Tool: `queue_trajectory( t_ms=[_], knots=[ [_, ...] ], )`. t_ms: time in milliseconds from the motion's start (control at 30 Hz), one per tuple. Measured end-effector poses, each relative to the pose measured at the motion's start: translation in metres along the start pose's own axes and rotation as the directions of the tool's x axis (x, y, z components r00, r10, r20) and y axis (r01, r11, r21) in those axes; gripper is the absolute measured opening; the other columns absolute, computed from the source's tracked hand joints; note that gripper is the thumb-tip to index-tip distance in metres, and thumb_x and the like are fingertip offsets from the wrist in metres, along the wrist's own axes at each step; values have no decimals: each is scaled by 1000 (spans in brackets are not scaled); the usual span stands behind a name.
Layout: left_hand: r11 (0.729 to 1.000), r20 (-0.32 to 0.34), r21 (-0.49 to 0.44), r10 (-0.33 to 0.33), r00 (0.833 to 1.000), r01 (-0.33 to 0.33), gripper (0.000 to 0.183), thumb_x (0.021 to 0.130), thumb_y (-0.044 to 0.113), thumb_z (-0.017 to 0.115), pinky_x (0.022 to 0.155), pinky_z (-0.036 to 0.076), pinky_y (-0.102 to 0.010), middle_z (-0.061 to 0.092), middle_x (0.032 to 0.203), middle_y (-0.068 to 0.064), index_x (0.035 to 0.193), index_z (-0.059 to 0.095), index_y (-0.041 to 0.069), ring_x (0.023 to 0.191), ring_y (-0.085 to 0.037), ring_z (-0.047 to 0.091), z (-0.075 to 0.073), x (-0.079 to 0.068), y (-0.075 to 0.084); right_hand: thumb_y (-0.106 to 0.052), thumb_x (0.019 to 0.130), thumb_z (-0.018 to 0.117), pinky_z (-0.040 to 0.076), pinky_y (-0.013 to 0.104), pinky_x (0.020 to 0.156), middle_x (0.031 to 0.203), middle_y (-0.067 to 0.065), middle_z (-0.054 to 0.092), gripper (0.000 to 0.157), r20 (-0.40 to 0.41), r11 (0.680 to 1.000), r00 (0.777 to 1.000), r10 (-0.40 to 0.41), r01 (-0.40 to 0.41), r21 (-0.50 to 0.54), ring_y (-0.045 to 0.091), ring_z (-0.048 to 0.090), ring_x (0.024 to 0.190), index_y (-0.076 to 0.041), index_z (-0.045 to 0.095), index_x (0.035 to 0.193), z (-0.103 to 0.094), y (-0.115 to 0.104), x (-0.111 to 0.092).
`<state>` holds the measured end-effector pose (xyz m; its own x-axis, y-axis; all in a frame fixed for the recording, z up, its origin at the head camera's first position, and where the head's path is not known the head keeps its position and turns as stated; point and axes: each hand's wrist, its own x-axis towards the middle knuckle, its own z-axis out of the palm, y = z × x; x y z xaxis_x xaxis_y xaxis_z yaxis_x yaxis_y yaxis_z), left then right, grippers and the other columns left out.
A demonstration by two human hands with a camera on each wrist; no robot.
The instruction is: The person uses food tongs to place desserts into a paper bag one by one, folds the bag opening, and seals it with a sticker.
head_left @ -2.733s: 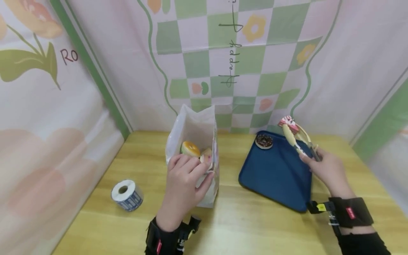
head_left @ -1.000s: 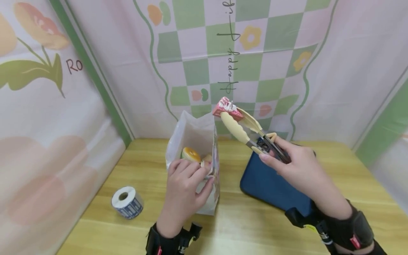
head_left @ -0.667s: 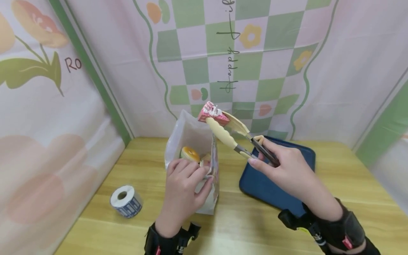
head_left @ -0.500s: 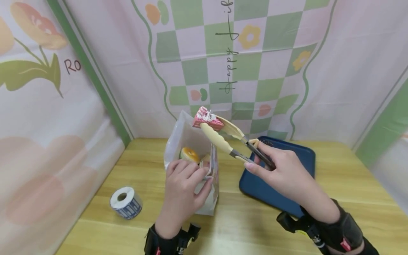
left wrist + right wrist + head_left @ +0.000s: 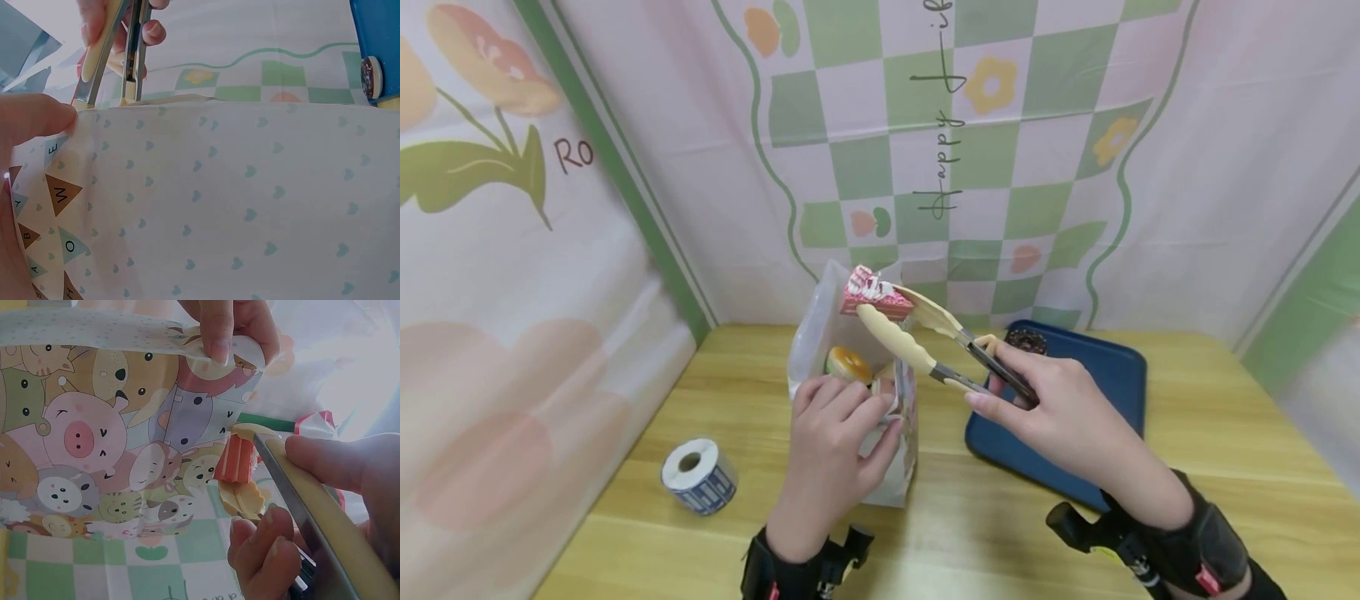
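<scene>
My left hand [image 5: 835, 429] grips the near rim of an upright white paper bag [image 5: 891, 479], thumb outside on the right. The bag's mouth gapes, and a round orange-topped bread [image 5: 848, 364] shows inside, with another piece partly hidden by my fingers. In my right hand [image 5: 1060, 400] is a pair of tongs [image 5: 895, 337] with cream tips. The tips clamp a pink-and-white cake slice [image 5: 874, 296] over the bag's mouth. In the right wrist view the red layered side of the slice [image 5: 236, 461] shows between the tips, beside the bag's animal print [image 5: 81, 437].
A blue tray [image 5: 1105, 367] lies to the right with a chocolate doughnut [image 5: 1026, 342] at its far left corner, partly behind my right hand. A roll of labels [image 5: 700, 477] stands left of the bag. A patterned cloth [image 5: 917, 167] hangs behind the table.
My right hand has carried the cake slice in the tongs leftward from above the tray to over the bag, lowering slightly at the end. My left hand keeps its grip on the bag.
</scene>
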<state>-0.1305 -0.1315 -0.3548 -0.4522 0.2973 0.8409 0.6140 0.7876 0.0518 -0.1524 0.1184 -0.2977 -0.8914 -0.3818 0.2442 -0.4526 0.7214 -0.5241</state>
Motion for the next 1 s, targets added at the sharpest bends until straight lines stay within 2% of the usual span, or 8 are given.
queue_trajectory(
  t_ms=[333,500,700,767,900,1000],
  knots=[
    [1000,19,-3,-22,1000,22,9,80,24,74,91,37,-39,55,73,8,84,66,20,77,-15,51,-1,0,2,-53,91,61,36,23,50,79,-10,56,43,-1,1000,1000,-18,18,-14,6,41,53,-22,58,121,-1,0,0],
    [1000,5,-1,-11,1000,11,10,79,23,74,90,38,-39,55,73,8,84,66,20,77,-15,51,-1,1,2,-53,90,62,36,23,50,78,-11,55,43,0,999,999,-35,35,-21,5,40,53,-23,58,121,-3,-2,0],
    [1000,-39,2,11,999,-11,12,77,22,74,90,38,-40,58,75,7,84,65,18,75,-16,51,0,1,1,-49,90,64,41,22,53,90,-9,62,63,3,998,998,-58,58,5,1,48,60,-17,48,142,-5,-2,-2],
    [1000,-46,1,16,999,-16,12,76,22,74,90,38,-39,59,76,7,84,66,18,75,-16,51,0,1,1,-50,90,64,41,23,53,87,-7,62,59,-2,999,999,-35,35,12,3,50,59,-18,50,138,-6,1,-1],
    [1000,-40,-5,16,999,-17,11,77,22,74,89,38,-39,57,74,8,83,65,18,75,-15,52,1,1,1,-52,91,62,38,26,49,72,-1,54,39,-28,999,998,47,-47,12,10,45,54,-22,55,116,-7,15,2],
    [1000,-33,-5,14,999,-14,12,77,22,75,89,38,-38,55,72,8,84,65,19,76,-16,53,1,1,1,-56,91,59,38,28,48,67,2,52,40,-26,991,991,135,-134,19,12,47,54,-20,54,109,-8,34,6]
  ],
)
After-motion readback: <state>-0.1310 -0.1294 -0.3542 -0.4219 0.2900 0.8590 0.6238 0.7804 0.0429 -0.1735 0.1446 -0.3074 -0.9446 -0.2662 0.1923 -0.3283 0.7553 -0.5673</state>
